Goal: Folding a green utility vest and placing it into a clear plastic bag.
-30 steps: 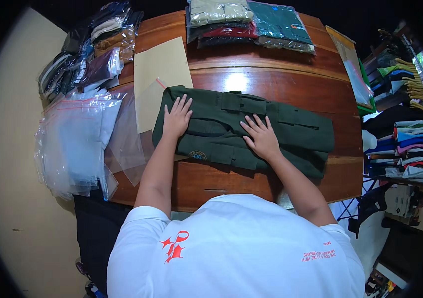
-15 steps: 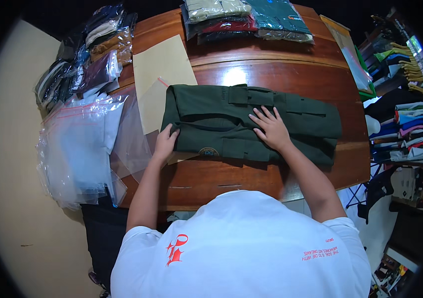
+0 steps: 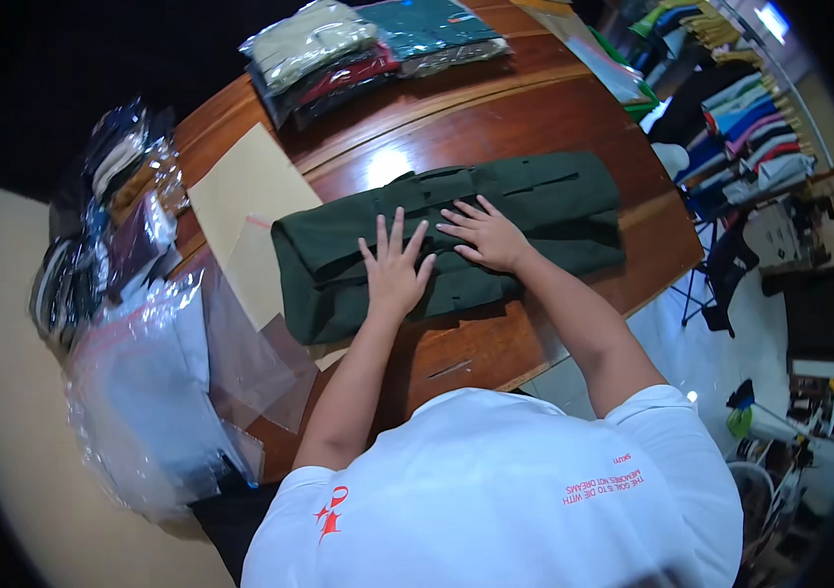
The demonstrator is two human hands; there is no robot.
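Observation:
A dark green folded garment (image 3: 564, 201) with pocket flaps lies lengthwise across the wooden table (image 3: 446, 365). My left hand (image 3: 395, 272) rests flat on its left middle part, fingers spread. Just to the right, my right hand (image 3: 488, 237) is laid on the cloth too, its fingers stretched out toward the left one. Neither hand grips anything. Under the garment's left end sits a flat tan sheet (image 3: 238, 196), partly covered.
Clear plastic bags (image 3: 147, 363) are heaped at the table's left edge, with bagged clothes (image 3: 138, 220) behind them. More packed garments (image 3: 334, 49) are stacked at the far side. Clothes on hangers (image 3: 755, 127) hang at the right, beyond the table.
My left hand has let go of the garment's left end and moved right onto its middle. The garment's gap has closed and its round badge no longer shows. The whole view has tilted.

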